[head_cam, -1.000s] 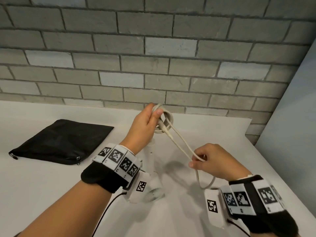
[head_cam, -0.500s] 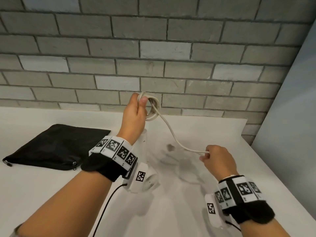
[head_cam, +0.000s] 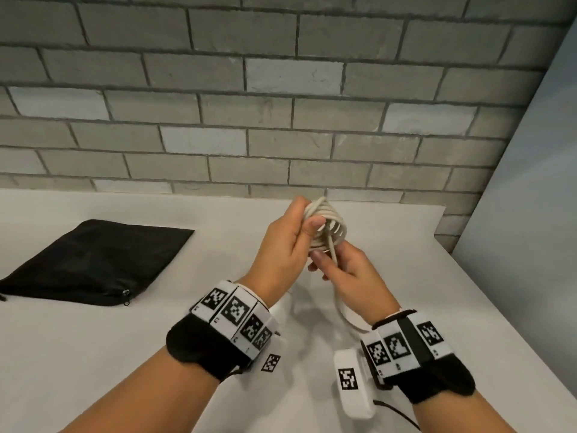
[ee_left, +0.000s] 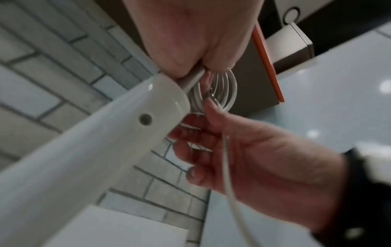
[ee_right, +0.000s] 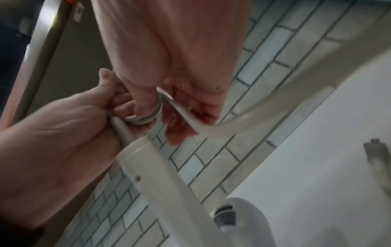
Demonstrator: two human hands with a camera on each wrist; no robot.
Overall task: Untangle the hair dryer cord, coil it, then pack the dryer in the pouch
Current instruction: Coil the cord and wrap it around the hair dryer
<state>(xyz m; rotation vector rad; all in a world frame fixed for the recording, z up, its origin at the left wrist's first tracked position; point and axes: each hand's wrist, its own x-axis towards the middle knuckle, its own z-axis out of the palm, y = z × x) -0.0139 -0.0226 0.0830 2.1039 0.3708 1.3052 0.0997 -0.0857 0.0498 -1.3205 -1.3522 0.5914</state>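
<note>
White rubber-sheathed dryer cord [head_cam: 327,225]: we are seeing left hand [head_cam: 282,254] gripping its coils, right hand [head_cam: 349,275] pinching the loose strand.

We see glossy smooth plastic dryer [ee_left: 88,150], matt rubbery cord [head_cam: 327,225] between fingers, matt black cloth pouch [head_cam: 93,260].

Bare white table [head_cam: 93,354] is left around the black pouch [head_cam: 93,264]; passage behind is blocked by the brick wall [head_cam: 281,120].

We face a grey brick wall [head_cam: 281,120] behind a white table [head_cam: 93,354]; a plain pale panel [head_cam: 530,214] closes the right side. Lighting even.
</note>
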